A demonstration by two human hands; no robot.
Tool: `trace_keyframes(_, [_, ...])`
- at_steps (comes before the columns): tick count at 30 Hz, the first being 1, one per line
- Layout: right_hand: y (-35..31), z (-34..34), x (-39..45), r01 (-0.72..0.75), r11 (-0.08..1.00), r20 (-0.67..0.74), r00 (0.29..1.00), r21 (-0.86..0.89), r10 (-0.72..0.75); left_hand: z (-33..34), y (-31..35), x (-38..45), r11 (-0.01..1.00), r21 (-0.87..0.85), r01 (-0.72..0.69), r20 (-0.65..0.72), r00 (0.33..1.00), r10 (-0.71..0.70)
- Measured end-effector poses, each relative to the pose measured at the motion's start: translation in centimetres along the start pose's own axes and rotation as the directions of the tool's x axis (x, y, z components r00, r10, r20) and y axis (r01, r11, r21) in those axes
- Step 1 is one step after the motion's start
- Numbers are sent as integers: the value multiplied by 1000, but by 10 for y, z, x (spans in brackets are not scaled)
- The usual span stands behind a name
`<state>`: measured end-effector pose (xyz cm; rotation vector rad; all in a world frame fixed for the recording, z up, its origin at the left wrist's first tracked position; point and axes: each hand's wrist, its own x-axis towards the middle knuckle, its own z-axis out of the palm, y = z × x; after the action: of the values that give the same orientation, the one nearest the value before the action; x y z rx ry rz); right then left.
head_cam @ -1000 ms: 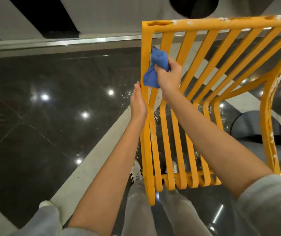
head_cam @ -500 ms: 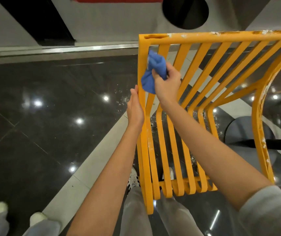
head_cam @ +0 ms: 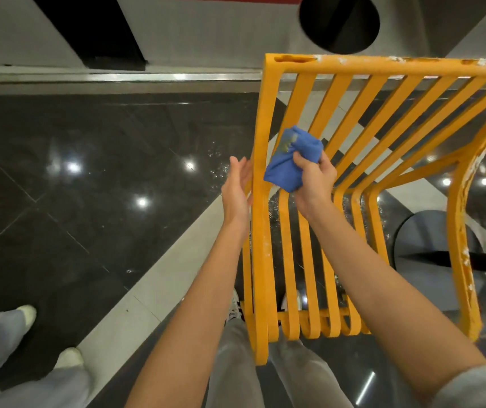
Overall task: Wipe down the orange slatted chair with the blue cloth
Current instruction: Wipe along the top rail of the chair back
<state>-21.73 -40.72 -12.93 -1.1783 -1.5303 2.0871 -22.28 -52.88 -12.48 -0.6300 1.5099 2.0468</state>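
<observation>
The orange slatted chair (head_cam: pixel 362 113) fills the right half of the head view, its slats running away from me, with white flecks on the top rail and the right frame. My right hand (head_cam: pixel 313 179) grips the bunched blue cloth (head_cam: pixel 288 161) against the second slat from the left, about halfway down the backrest. My left hand (head_cam: pixel 237 189) lies flat with straight fingers against the outer face of the chair's left frame bar, level with the cloth.
Glossy black floor tiles (head_cam: pixel 88 187) with a pale strip (head_cam: pixel 153 290) lie below. Another person's legs and pale shoes (head_cam: pixel 26 316) stand at the lower left. A round table base (head_cam: pixel 430 245) sits behind the chair at right. A wall and dark round opening (head_cam: pixel 338 22) are ahead.
My right hand has slid the blue cloth down the slats from near the top rail toward the middle. My left hand stayed on the left frame bar. The view tilted down.
</observation>
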Motion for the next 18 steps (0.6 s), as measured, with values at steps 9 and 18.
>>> trace_keyframes(9, [3,-10,-34,-190,971,-93,974,144,204,19,-62,-83,971,-62,233,195,956,-217])
trace_keyframes(18, [9,6,-63,-178,982,90,979,-66,184,20,-19,-39,941,-300,-159,-94,986,137])
